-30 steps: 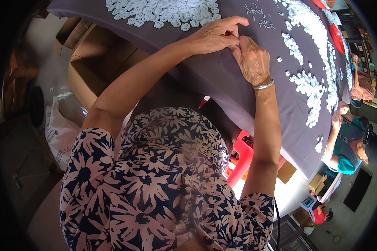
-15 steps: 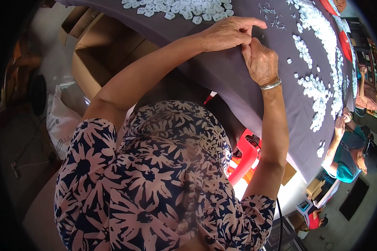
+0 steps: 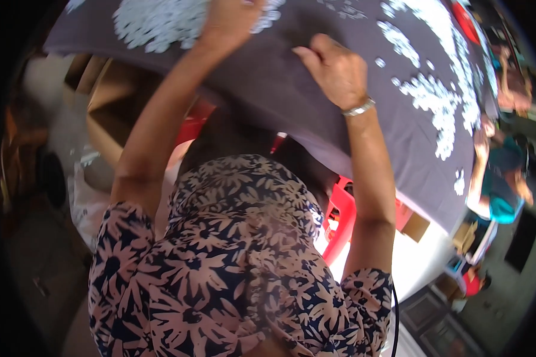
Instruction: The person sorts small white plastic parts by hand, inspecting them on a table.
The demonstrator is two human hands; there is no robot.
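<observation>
Mostly flat — white pieces (image 3: 158, 24), axes blurred.

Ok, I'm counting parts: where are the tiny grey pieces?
In the head view, the tiny grey pieces lie scattered near the top edge, right of centre, on the dark tablecloth beyond the right hand.

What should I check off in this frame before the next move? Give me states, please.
1. Left hand fully in view: not ok, cut off by the top edge.
2. Left hand at the large pile of white pieces: ok, at its right side in the picture.
3. Left grip holding a piece: cannot tell, blurred and cropped.
4. Right hand apart from the left: ok, with dark cloth between.
5. Right grip holding something: cannot tell, too blurred at the fingertips.
</observation>
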